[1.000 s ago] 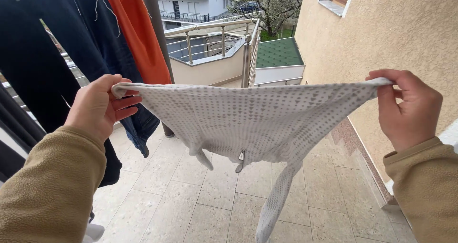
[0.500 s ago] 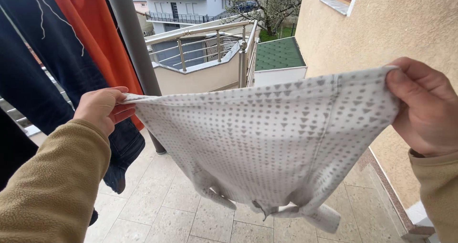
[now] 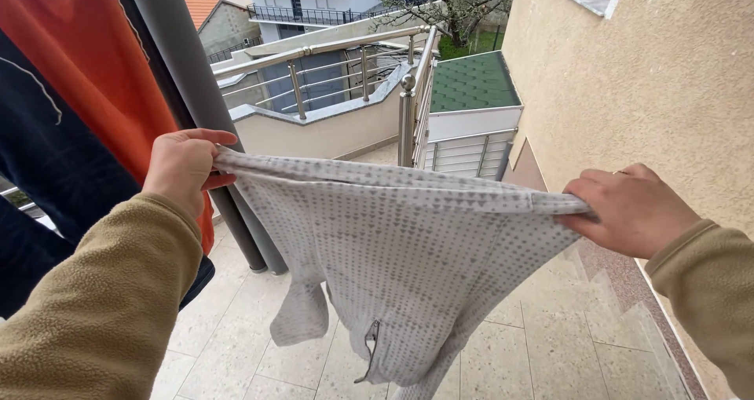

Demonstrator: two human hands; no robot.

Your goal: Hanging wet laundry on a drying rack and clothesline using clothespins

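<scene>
1. Garment [image 3: 408, 266], one, white with grey dots: stretched between both sets of fingers, sagging below them.
2. Left hand [image 3: 184, 168] and right hand [image 3: 628, 211]: fingers pinched closed on opposite ends of top edge.
3. Could slip to tiled floor [image 3: 550, 345] if either pinch loosens.
4. Hanging beyond left fingers: one orange cloth [image 3: 86, 78], one navy cloth [image 3: 47, 172].

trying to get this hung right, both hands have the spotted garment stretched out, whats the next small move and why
Probably swing the garment left toward the hanging orange and navy clothes. The left hand and right hand each pinch an end, the top edge is taut, and the rest dangles free above the tiled floor.
</scene>
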